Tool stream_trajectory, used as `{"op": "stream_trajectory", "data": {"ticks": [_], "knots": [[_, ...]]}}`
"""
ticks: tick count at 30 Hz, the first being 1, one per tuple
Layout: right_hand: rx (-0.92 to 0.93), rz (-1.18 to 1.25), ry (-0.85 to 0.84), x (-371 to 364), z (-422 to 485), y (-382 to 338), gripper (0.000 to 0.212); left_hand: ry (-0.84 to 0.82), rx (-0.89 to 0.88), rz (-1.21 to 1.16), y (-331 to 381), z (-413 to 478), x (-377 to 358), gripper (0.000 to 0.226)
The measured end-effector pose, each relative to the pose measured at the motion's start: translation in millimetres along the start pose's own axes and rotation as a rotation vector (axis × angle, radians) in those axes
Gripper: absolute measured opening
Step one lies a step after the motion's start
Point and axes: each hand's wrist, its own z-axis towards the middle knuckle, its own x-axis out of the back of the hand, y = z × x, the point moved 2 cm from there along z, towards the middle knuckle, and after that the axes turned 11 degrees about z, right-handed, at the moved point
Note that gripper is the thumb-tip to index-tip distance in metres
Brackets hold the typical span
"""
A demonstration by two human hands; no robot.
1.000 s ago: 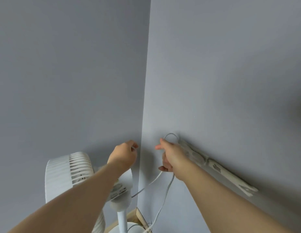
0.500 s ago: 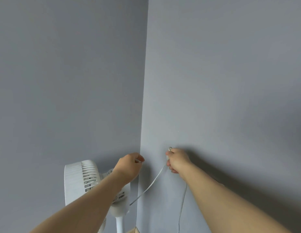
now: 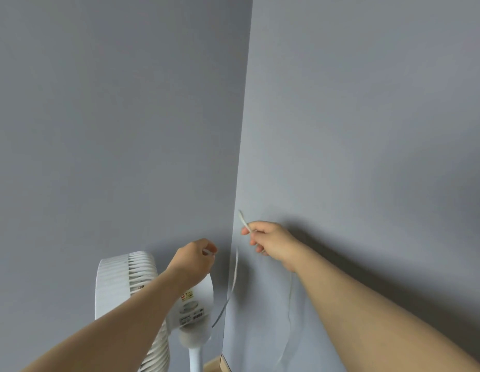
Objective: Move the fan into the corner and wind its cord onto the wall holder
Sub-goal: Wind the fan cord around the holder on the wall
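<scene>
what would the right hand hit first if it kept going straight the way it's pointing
Most likely the right-hand wall. The right hand, closed on the cord, points up and forward, close to that wall, with nothing but bare paint ahead. Depth is hard to judge; the room corner sits just left of its line.

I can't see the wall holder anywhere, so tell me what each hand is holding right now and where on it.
Both pinch the fan's white cord: the right hand just below its free tip, the left hand farther along.

both forearms are bare, each hand (image 3: pixel 192 260) ungloved and ringless.
</scene>
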Motion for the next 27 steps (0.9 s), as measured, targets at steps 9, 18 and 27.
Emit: {"op": "stream_trajectory", "data": {"ticks": [9,18,27], "knots": [[-0.351,0.345,0.217,32.5,-26.5,12.6,0.034,-0.007,0.008,-0.006,19.1,-3.3,-11.8,0.029],[-0.533,0.116,0.124,61.2,-94.6,29.7,0.036,-0.051,-0.091,0.014,61.0,-40.3,-33.7,0.023],[-0.526,0.083,0.392,78.3,-106.6,61.6,0.022,-0.066,-0.078,-0.033,61.5,-49.4,-45.7,0.022]]}}
